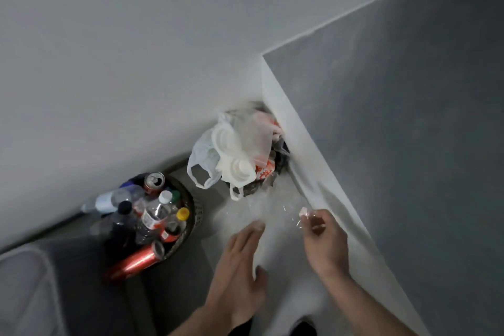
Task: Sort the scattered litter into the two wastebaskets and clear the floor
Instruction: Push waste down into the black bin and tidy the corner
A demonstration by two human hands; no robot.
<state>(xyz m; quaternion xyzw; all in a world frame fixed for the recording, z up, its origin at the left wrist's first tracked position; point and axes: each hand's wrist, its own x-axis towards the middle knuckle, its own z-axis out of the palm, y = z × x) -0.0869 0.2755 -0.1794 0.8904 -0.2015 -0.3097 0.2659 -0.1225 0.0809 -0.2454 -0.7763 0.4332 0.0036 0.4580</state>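
Lower centre of the frame, the left hand (240, 262) hangs flat, fingers straight and together, holding nothing. The right hand (321, 240) beside it pinches a clear wrapper (303, 212) (blurred). Left, a basket (191, 207) full of bottles and cans; centre, another basket (253, 188) heaped with bags.

left hand (240, 262): flat, fingers extended | right hand (323, 240): fingers curled, pinching
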